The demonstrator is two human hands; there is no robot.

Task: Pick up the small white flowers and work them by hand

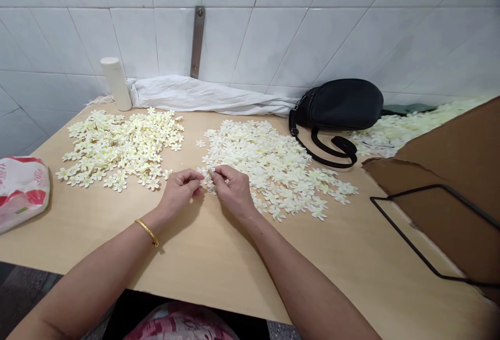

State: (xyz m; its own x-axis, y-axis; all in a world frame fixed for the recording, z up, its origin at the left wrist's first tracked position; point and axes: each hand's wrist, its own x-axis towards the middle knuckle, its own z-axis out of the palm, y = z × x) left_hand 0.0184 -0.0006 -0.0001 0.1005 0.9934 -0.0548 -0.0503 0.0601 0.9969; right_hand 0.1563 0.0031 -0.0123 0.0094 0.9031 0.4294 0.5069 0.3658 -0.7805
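My right hand pinches a small white artificial flower between thumb and fingertips, over the near left edge of a loose heap of white flower heads. Close beside it, my left hand has its thumb and fingers drawn together in a pinch. Whatever those left fingertips hold is too small to make out. To the left lies a second heap of flowers, creamier, with yellowish centres. A strip of bare tabletop separates the two heaps behind my hands.
On the wooden table, a white bottle and rolled white cloth line the tiled wall. A black bag with a strap sits behind the right heap. At right are cardboard and a black wire frame; a red-white package lies left.
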